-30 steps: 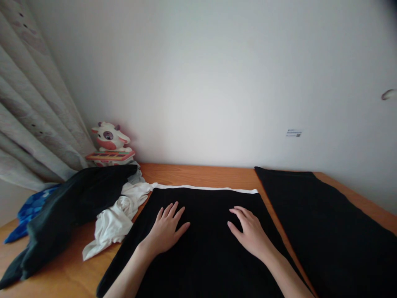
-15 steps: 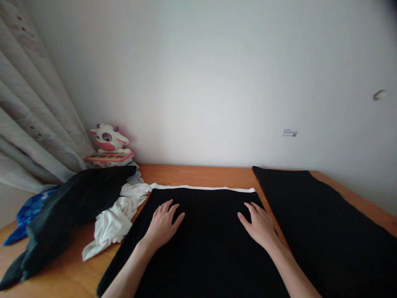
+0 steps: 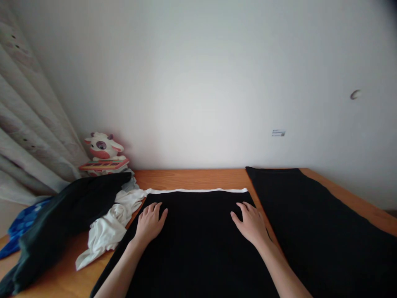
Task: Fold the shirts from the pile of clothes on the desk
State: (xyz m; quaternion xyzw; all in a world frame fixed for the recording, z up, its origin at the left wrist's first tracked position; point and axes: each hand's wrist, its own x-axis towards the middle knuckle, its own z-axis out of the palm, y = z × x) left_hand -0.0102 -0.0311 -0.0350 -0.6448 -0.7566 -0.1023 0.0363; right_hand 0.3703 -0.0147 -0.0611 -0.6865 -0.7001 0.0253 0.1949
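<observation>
A black piece of clothing (image 3: 198, 244) lies spread flat in front of me, with a white band (image 3: 195, 191) along its far edge. My left hand (image 3: 150, 221) rests on its left side near the far corner, fingers spread and holding nothing. Toward the opposite corner, my right hand (image 3: 250, 221) lies on the cloth with its fingers also apart. The near end of the garment runs out of view at the bottom.
Left of it, a crumpled white garment (image 3: 107, 229), a dark garment (image 3: 62, 215) and a blue patterned cloth (image 3: 23, 221) lie on the wooden table (image 3: 189, 178). A cow toy (image 3: 104, 151) stands by the curtain (image 3: 34, 111). Another black garment (image 3: 310, 223) lies flat at right.
My left hand has slid left over the black cloth, closer to its left edge. My right hand keeps about the same place on it. The camera view has shifted slightly.
</observation>
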